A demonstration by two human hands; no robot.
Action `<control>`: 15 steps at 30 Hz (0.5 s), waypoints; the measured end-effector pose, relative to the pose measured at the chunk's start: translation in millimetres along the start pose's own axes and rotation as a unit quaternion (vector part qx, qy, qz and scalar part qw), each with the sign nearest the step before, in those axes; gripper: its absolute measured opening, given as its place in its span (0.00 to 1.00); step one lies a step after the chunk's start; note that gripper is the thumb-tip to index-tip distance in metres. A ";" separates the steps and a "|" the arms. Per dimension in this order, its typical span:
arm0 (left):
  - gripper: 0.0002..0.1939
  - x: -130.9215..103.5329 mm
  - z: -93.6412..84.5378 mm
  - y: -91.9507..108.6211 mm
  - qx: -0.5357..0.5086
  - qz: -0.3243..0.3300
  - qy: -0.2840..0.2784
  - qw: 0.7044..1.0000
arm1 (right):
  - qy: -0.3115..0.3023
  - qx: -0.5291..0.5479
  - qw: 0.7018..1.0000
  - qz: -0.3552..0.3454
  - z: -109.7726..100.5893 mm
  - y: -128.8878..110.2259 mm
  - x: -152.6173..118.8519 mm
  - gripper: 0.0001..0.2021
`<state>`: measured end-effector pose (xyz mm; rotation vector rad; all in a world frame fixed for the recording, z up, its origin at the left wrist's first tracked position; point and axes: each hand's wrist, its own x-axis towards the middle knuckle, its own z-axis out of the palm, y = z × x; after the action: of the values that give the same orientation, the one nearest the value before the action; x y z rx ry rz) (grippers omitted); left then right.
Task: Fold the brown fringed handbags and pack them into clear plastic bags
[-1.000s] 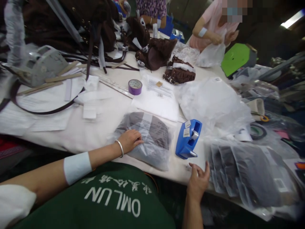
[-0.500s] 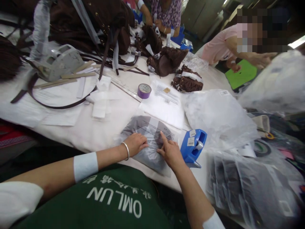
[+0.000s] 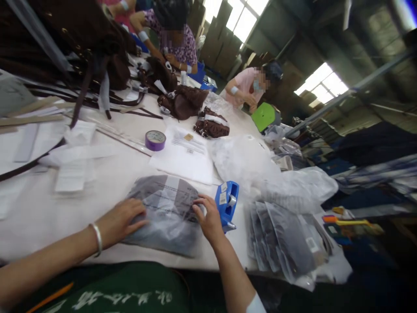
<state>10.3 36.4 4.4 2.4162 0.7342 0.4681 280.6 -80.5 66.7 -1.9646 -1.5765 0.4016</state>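
Observation:
On the white table in front of me lies a dark item in a frosted plastic bag [image 3: 169, 217] with printed text and a pale strip across its top. My left hand [image 3: 125, 219] lies along the bag's left edge, fingers stretched and thumb apart. At the right edge, my right hand [image 3: 208, 215] touches the plastic with curved fingers, and a gap shows between thumb and forefinger. Just beyond it stands a blue tape dispenser [image 3: 225, 202]. Neither hand lifts the bag.
A purple tape roll [image 3: 155, 141] and printed sheets [image 3: 184, 150] lie ahead. Bagged dark items [image 3: 276, 237] are stacked right, near clear plastic bags [image 3: 243, 158]. Brown bags [image 3: 187, 102] and straps fill the far left. Two co-workers stand across the table, one beside a green sheet [image 3: 263, 116].
My hands have moved apart, from the middle of the bag to its left and right edges. The camera has tilted up. The co-worker in pink has drawn both hands together.

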 end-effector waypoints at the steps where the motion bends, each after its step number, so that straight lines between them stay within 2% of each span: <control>1: 0.11 -3.0 -7.5 -8.3 -0.006 -0.014 -0.007 1.000 | -0.023 0.027 0.999 0.003 -1.4 -5.3 3.5 0.09; 3: 0.13 -7.1 -19.8 -18.3 -0.031 -0.054 -0.032 0.998 | -0.081 0.059 0.995 0.003 1.7 -17.6 11.9 0.10; 5: 0.14 -9.6 -26.3 -17.5 -0.059 -0.100 -0.050 0.992 | -0.147 0.082 0.986 -0.008 11.4 -31.2 22.3 0.11; 10: 0.11 -9.7 -20.8 -2.4 -0.064 -0.176 -0.028 0.982 | -0.309 0.113 0.942 -0.063 47.7 -64.3 54.3 0.21; 12: 0.10 -10.3 -16.7 -0.7 -0.061 -0.192 -0.015 0.979 | -0.346 0.066 0.931 -0.096 65.1 -74.6 65.2 0.20; 15: 0.09 -14.3 -11.3 -0.3 -0.047 -0.197 0.007 0.979 | -0.341 -0.016 0.933 -0.117 94.0 -82.6 75.9 0.12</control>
<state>-6.4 32.8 10.7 2.1102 1.1376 0.3480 182.1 26.8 52.4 -1.7135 -2.2177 1.0437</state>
